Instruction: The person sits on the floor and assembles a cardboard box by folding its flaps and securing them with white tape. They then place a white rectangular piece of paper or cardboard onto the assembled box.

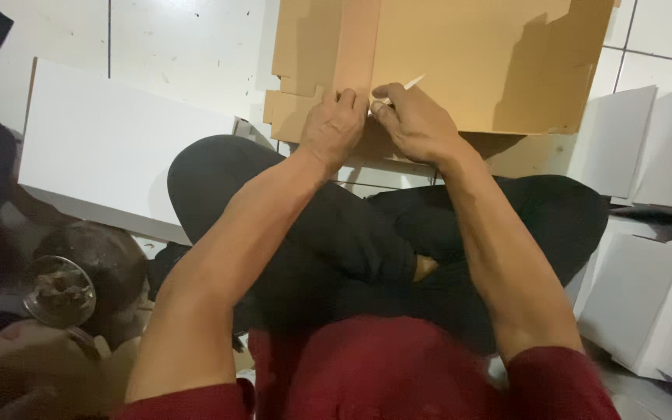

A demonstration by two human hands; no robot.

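**Both hands pressed on flat brown cardboard**

The left hand (334, 124) lies knuckles-up, fingers curled together on the cardboard sheet (460, 62). Just beside it, the right hand (418, 123) pinches a thin white stick (411, 81) between its fingers. The sheet stretches beyond the fingertips, over the tiled floor (188, 39). White boxes (110, 148) flank both wrists.

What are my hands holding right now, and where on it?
Both the left hand and right hand grip the flat brown die-cut cardboard sheet at its near edge; whether the right fingers also hold a thin white strip cannot be told.
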